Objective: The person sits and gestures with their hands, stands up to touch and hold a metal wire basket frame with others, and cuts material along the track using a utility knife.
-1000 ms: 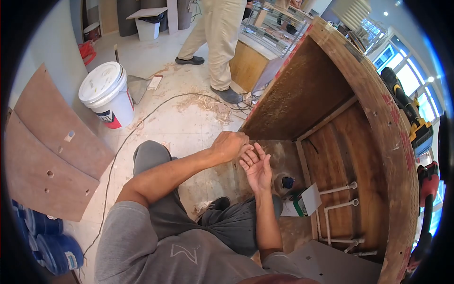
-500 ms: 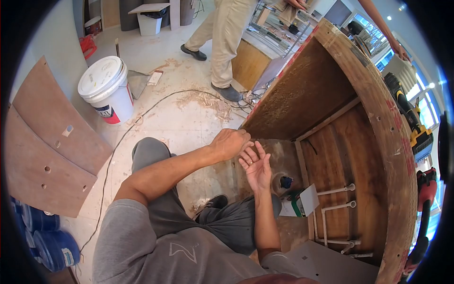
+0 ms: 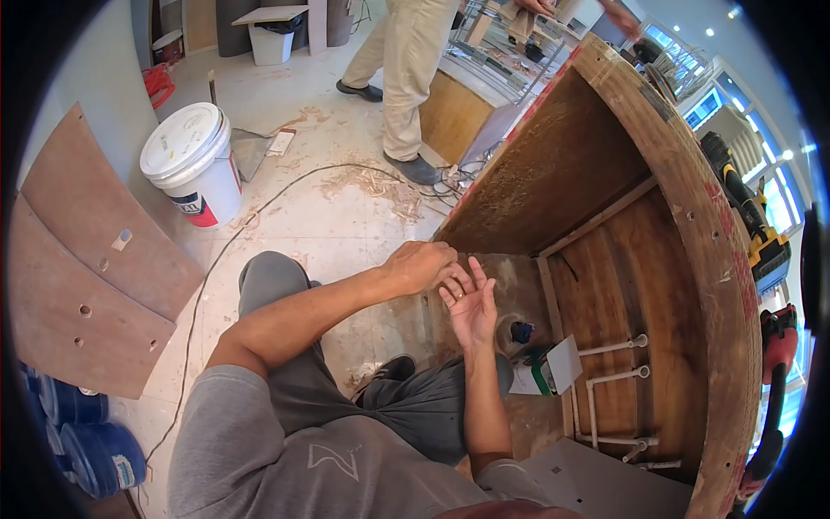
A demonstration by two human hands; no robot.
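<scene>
l hand [image 3: 419,266] back up, fingers curled, tips hidden, so can't tell if it pinches anything; r hand [image 3: 471,307] palm up, open, fingers slightly bent, tips right by the l hand; both at the mouth of the wooden cabinet [image 3: 553,164], which is in front of the person; red tool [image 3: 781,346] past the cabinet's r edge, partly lost in dark lens rim; vs 0.5 s ago, another person's arm [image 3: 618,17] above the cabinet has pulled back (blurry now), own hands abt same; tile floor [image 3: 337,233] l of cabinet has wood shavings [image 3: 380,186], cable [image 3: 260,210] & lidded bucket [image 3: 186,169]; windows [image 3: 707,102] beyond cabinet
</scene>
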